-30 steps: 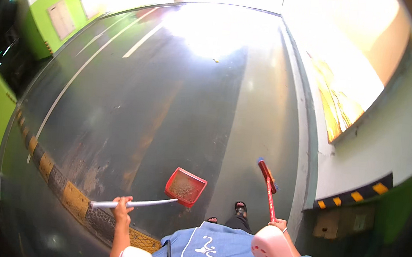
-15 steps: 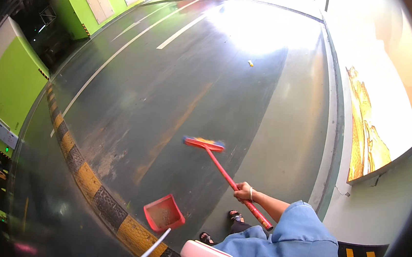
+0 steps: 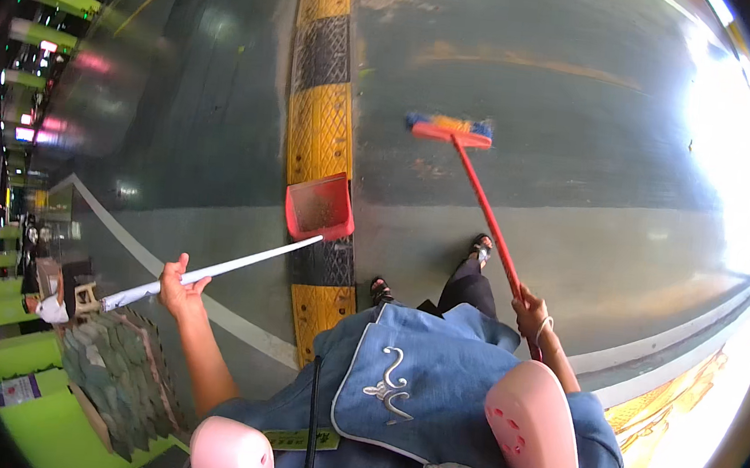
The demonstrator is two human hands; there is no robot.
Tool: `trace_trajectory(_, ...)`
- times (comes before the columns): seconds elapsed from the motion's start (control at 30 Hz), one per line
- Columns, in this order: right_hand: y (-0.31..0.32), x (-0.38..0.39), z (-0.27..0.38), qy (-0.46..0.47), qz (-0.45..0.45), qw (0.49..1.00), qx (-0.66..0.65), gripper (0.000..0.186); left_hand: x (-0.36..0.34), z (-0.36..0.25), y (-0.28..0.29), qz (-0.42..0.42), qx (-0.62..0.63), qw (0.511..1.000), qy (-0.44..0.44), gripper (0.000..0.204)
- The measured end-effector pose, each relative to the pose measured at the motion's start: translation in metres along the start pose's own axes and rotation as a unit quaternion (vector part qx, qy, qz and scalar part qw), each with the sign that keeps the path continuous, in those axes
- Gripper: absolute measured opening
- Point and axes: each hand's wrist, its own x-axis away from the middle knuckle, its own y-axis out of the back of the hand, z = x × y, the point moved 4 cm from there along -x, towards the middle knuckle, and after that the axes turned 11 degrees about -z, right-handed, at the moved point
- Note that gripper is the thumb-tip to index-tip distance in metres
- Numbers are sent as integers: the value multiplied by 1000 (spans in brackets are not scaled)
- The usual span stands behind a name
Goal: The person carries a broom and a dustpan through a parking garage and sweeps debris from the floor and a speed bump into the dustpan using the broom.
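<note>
Red dustpan point(image 3: 321, 207) lies across the yellow-and-black strip point(image 3: 322, 131), spanning it from left edge to right edge, ahead of the person and right of the left hand point(image 3: 183, 289); contact with the strip cannot be confirmed. Its pale handle point(image 3: 243, 263) slants back leftward into that hand, the nearer one, which holds it loosely between thumb and fingers.

The right hand point(image 3: 532, 315) is closed about the red shaft of the broom point(image 3: 494, 218), near its upper end; the shaft runs forward and leftward to the broom head point(image 3: 451, 130), which is beyond the strip's right edge, over the grey-green floor point(image 3: 511, 103). Key relation: the head is ahead and right of the dustpan, well apart from it; its long axis runs left to right, roughly square to the strip; bristle contact with the floor cannot be determined.
</note>
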Motion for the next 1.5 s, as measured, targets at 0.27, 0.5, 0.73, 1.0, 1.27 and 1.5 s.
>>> trace_trajectory(0.27,-122,65,-66,91,31,969,228,38,-67,24,55,-40,-22,999,-3,17)
trace_trajectory(0.5,-172,50,-95,-17,26,972,234,36,-84,37,77,3,-33,999,-17,17)
trace_trajectory(0.73,-244,14,-32,-34,45,989,138,30,-121,62,83,126,-132,979,-95,21)
trace_trajectory(1.0,-263,-28,69,67,95,991,63,26,-114,65,47,221,-161,943,-188,21)
trace_trajectory(1.27,-179,120,-135,73,4,979,192,35,-79,70,-48,272,-127,947,-114,22)
trace_trajectory(1.5,-117,158,-209,-81,-99,986,108,31,-64,70,-83,283,-127,948,-71,23)
